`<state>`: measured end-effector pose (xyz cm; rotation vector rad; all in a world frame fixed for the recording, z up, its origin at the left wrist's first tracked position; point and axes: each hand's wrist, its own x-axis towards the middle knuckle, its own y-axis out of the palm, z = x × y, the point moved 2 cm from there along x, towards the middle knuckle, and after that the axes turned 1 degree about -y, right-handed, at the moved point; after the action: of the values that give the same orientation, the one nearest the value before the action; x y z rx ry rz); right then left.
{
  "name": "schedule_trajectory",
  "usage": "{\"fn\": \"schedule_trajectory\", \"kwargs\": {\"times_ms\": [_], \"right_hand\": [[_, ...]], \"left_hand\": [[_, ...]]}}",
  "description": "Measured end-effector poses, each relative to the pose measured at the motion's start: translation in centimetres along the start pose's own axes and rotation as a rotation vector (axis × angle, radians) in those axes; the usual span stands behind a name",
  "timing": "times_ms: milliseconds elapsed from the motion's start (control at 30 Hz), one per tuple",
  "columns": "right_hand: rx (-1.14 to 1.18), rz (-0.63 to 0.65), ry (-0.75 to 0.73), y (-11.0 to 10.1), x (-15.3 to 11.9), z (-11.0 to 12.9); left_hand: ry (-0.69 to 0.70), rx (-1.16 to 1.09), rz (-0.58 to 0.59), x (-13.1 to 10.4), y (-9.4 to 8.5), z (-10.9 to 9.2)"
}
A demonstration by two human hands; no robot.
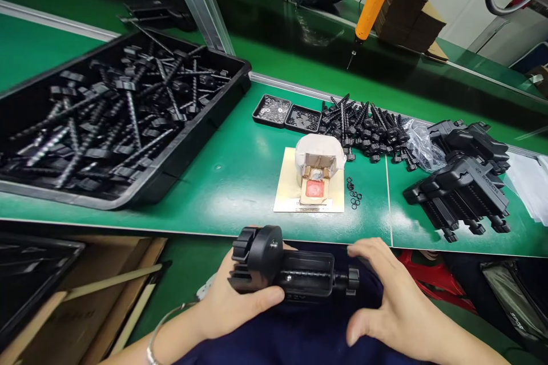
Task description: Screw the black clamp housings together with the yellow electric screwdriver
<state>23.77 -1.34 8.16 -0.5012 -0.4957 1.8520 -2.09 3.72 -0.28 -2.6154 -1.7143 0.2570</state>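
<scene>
My left hand (240, 296) is wrapped round a black plastic housing (306, 268), holding it level in front of my body. The housing has a ribbed, rounded end at the left and a long hollow in its side. A ridged knob (353, 280) sticks out of its right end. Just right of that knob, my right hand (385, 291) is open, thumb and fingers spread apart with nothing between them. Above the housing, on the green bench, a white block fixture (320, 154) with a red patch stands on a cream base plate (285, 194).
A black tray (171, 182) of threaded rods fills the left. Two small parts boxes (269, 109), a heap of knobbed screws (372, 128), small black rings (355, 199) and stacked black housings (464, 194) lie on the bench. An orange electric screwdriver (377, 0) hangs above.
</scene>
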Motion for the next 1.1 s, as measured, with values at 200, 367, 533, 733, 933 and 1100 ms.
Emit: {"fn": "schedule_trajectory", "kwargs": {"times_ms": [200,367,533,733,933,1100], "right_hand": [[0.024,-0.007,-0.015,0.1,0.1,0.1],[0.027,-0.012,-0.041,0.3,0.1,-0.1],[0.031,0.019,-0.016,0.2,0.3,-0.1],[0.065,0.01,-0.043,-0.2,1.1,0.0],[0.051,-0.047,-0.101,-0.5,1.5,0.3],[0.065,-0.026,-0.067,-0.5,1.4,0.2]], "left_hand": [[0.001,-0.039,-0.006,0.0,0.0,0.6],[0.037,0.011,-0.011,0.4,-0.1,0.0],[0.078,0.039,0.002,0.4,-0.3,0.3],[0.225,0.054,-0.024,1.0,-0.3,-0.2],[0.241,0.055,-0.015,1.4,-0.2,-0.9],[0.238,0.043,-0.042,1.4,-0.2,-0.9]]}}
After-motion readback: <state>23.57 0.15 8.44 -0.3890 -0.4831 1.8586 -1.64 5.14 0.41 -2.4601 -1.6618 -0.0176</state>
